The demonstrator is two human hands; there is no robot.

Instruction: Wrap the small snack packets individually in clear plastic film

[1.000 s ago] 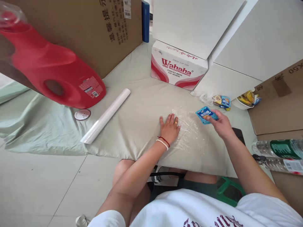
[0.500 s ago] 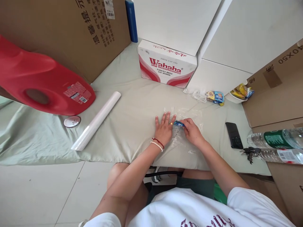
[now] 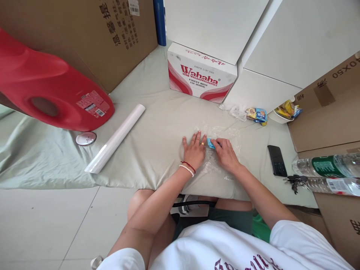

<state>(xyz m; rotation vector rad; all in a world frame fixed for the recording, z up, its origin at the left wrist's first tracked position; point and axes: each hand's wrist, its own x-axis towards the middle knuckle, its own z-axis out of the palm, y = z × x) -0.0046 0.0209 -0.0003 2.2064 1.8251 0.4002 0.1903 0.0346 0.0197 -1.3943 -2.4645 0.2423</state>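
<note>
My left hand [image 3: 194, 153] lies flat with its fingers spread, at the left edge of a clear sheet of plastic film [image 3: 218, 165] on the cloth. My right hand [image 3: 226, 154] is closed on a small blue packet [image 3: 210, 143], its fingertips over the packet's right part. The packet rests on or just above the film, close to the left hand's ring finger. How much of it lies under the right fingers is hidden.
A white roll [image 3: 116, 139], a round pinkish disc [image 3: 86, 138] and a red jug [image 3: 64, 97] are leftward. Behind stands a Wahaha carton [image 3: 201, 73]. Rightward are snack packets [image 3: 257, 115], a phone [image 3: 277, 160], keys [image 3: 296, 182] and plastic bottles [image 3: 326, 165].
The blue packet has turned so more of its light blue face shows, and my right fingers have shifted over it. The left hand stays flat on the film's edge.
</note>
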